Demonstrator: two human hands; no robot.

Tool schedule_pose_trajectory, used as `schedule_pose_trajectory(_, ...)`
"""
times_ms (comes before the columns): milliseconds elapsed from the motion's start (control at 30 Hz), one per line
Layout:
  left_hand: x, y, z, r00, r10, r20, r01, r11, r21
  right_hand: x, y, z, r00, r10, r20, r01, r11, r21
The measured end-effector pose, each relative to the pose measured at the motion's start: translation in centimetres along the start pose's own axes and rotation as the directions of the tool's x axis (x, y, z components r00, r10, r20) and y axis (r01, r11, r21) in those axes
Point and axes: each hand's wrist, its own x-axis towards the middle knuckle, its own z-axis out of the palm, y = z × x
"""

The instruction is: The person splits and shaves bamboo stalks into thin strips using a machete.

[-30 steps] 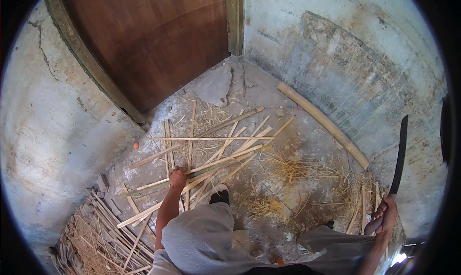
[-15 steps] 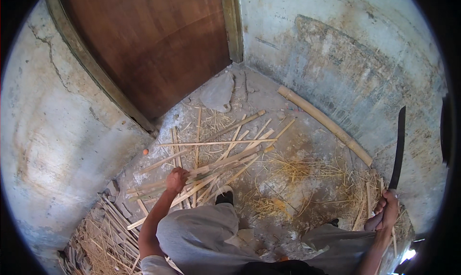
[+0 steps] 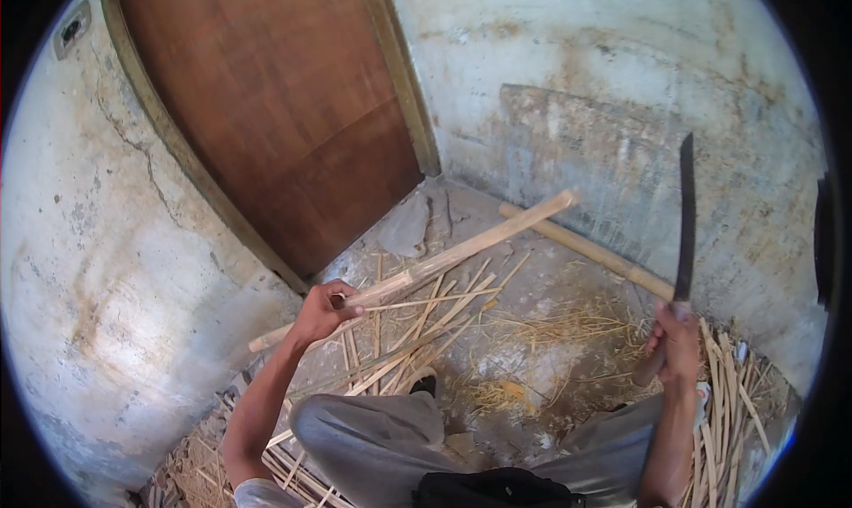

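My left hand (image 3: pixel 327 313) is closed round a long split bamboo piece (image 3: pixel 444 258), lifted above the floor and slanting up toward the far right. In my right hand (image 3: pixel 676 341) is a machete (image 3: pixel 687 215), gripped by its handle, its long dark blade pointing up. The blade stands well apart from the bamboo. Below the raised piece, several thin bamboo strips (image 3: pixel 417 326) lie crossed on the floor in front of my left foot. My left palm is hidden from view.
A round bamboo pole (image 3: pixel 603 256) lies along the right wall. More strips (image 3: pixel 723 419) are heaped beside my right arm, and others (image 3: pixel 288 464) lie at lower left. Yellow shavings (image 3: pixel 515 393) litter the floor. A brown door (image 3: pixel 275 100) stands at the back left.
My left hand has taken a split bamboo piece up from the pile and raised it. My right hand, with the machete, has moved up and to the left. The view has shifted.
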Motion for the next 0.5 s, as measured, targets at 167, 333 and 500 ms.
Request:
schedule_pose_trajectory(167,1.0,7.7,5.7,0.962,0.264,-0.061,-0.267,0.887,-0.377,0.6,-0.7,1.3,0.998,-0.067,-0.009,0.068,0.991,0.113)
schedule_pose_trajectory(333,1.2,10.1,12.0,0.930,0.359,-0.079,-0.367,0.907,-0.208,1.6,-0.6,2.0,0.976,-0.217,-0.031,0.212,0.896,0.390)
schedule_pose_trajectory(500,0.1,10.0,17.8,0.940,0.340,0.033,-0.315,0.901,-0.298,3.3,0.3,2.8,0.928,-0.315,-0.200,0.372,0.760,0.533)
